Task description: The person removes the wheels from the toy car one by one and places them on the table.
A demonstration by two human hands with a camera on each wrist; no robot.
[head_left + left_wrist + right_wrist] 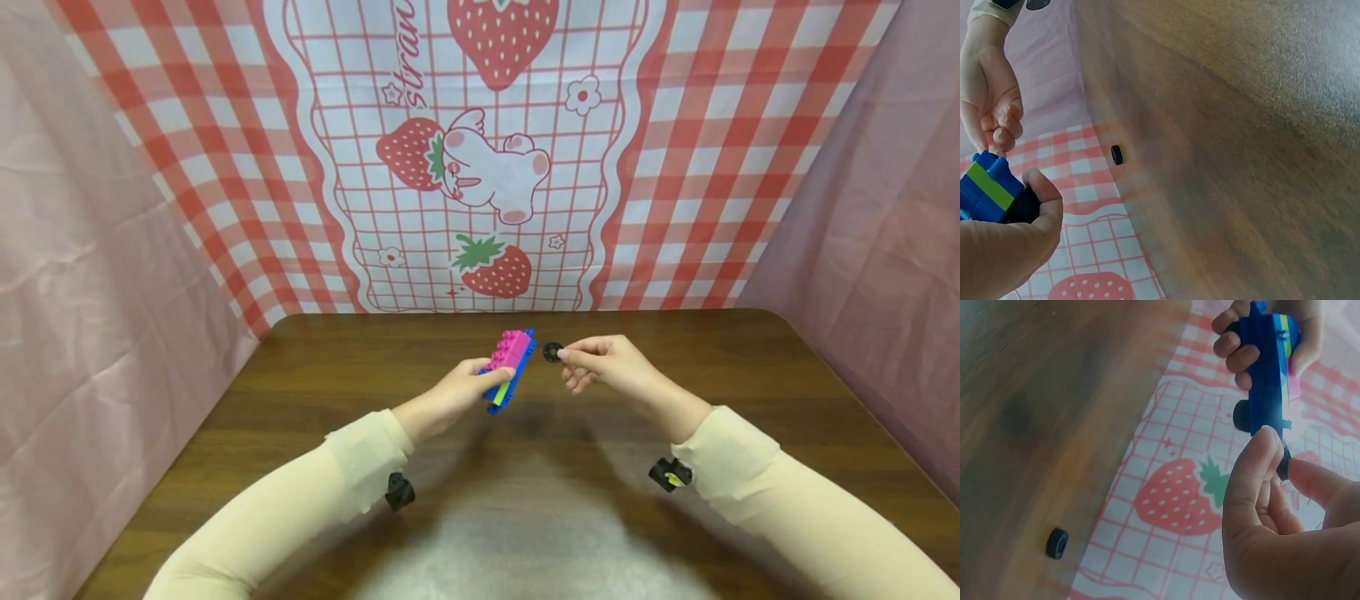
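My left hand (pixel 450 396) grips a toy car (pixel 516 343) built of bricks, raised above the table and tilted. Its body is blue with a lime-green stripe, and pink studded bricks sit on top. In the right wrist view, a black wheel (pixel 1241 416) is fitted on the car's far side, and a bare axle stub shows on the near side. My right hand (pixel 618 367) pinches another black wheel (pixel 552 352) between thumb and fingertips, just right of the car. From the right wrist, this wheel overlaps the car's lower end.
One loose black wheel (pixel 1057 543) stands on the wooden table (pixel 525 517), close to the strawberry-print cloth (pixel 487 183) at the back. Pink curtains (pixel 97 275) hang on both sides.
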